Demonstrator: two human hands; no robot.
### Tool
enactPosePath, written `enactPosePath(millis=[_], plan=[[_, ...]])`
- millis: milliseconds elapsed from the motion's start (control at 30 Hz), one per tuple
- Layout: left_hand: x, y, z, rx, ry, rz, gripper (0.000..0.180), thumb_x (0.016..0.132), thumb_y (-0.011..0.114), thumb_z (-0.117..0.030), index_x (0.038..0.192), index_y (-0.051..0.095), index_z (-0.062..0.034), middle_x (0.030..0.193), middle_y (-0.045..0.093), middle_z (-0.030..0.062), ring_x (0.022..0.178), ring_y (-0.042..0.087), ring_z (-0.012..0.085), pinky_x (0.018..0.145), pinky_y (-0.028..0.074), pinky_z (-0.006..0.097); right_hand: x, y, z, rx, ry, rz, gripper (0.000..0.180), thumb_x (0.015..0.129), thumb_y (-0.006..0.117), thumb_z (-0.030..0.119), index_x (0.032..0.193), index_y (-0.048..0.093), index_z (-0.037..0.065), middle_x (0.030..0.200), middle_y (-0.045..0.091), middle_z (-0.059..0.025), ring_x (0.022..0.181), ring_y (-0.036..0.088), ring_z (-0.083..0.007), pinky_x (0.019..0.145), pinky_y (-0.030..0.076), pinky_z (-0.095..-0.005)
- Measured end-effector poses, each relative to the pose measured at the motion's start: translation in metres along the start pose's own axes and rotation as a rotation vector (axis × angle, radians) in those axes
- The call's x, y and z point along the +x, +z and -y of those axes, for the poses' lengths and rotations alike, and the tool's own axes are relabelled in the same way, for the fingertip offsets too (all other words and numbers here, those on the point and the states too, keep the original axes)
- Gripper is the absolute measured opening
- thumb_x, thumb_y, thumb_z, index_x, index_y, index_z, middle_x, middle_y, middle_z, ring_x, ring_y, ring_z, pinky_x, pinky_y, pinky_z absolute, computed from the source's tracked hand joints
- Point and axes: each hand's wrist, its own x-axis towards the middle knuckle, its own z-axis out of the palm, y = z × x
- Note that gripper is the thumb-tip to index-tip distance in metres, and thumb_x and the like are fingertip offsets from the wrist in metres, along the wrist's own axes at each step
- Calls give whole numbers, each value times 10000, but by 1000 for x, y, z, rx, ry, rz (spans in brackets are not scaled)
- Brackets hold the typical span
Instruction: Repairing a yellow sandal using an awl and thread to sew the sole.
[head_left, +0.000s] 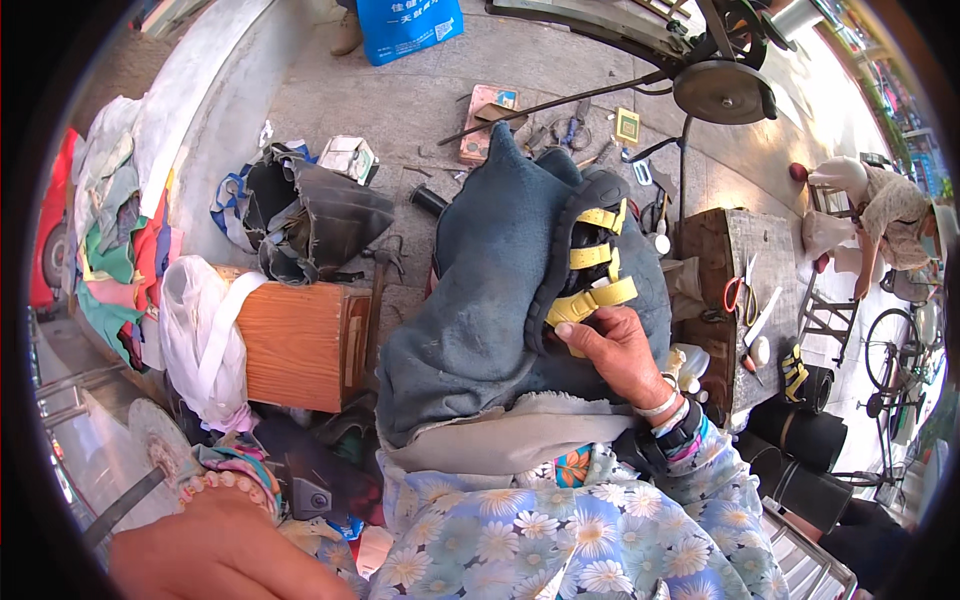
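A sandal (pixel 601 292) with yellow straps and a dark, ridged sole lies on its side on my lap, over a worn blue-grey leather apron (pixel 470 300). My right hand (pixel 610 350) is closed on the near end of the sandal, the thumb pressing by the lowest yellow strap. Large and close at the lower left is my left hand (pixel 220 550), away from the sandal; the picture's lower edge cuts off its fingers. A dark bar (pixel 125 508) and a pale round disc show beside that wrist.
To my left stands an orange wooden box (pixel 300 345) with a white plastic bag and an open dark bag (pixel 310 215) behind. On the right, a wooden chest (pixel 735 250) bears scissors (pixel 740 295). Ahead are scattered tools and a metal machine with a wheel (pixel 725 92). Another person sits far right.
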Motion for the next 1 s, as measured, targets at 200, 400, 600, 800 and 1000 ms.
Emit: enactPosePath(millis=[200, 400, 600, 800, 1000], plan=[[0, -7, 19, 3, 244, 71, 184, 887, 578, -140, 1014, 613, -10, 874, 625, 135, 732, 623, 223, 652, 508, 341, 2, 0, 1, 28, -3, 9, 142, 874, 665, 97, 975, 665, -2, 759, 595, 62, 644, 465, -10, 564, 379, -187], [-44, -12, 29, -39, 274, 145, 215, 901, 555, -144, 1024, 607, 25, 849, 632, 142, 687, 622, 255, 619, 510, 333, 0, 5, 7, 7, -27, 6, 164, 868, 668, 102, 985, 660, -14, 804, 629, 42, 701, 522, -24, 623, 431, -198], [-2, 14, 111, 334, -405, -634, 325, 879, 550, -35, 1201, 586, -43, 819, 647, 164, 627, 606, 329, 545, 475, 358, 1, 1, 6, -99, -20, -30, 189, 852, 669, 91, 991, 655, -36, 861, 667, -8, 805, 579, -59, 728, 471, -226], [22, -10, 164, 775, -285, -450, 426, 851, 577, -16, 1271, 548, -84, 902, 638, 210, 684, 601, 369, 586, 460, 403, 0, 6, 7, -123, -22, -26, 205, 845, 683, 106, 984, 657, -42, 847, 671, -22, 790, 583, -60, 713, 477, -234], [30, -18, 164, 766, -360, -336, 408, 852, 578, -14, 1254, 562, -88, 907, 621, 226, 712, 595, 397, 587, 459, 410, 0, 6, 2, -160, -33, -63, 194, 829, 696, 85, 971, 656, -42, 832, 674, -29, 766, 587, -66, 690, 485, -239]])
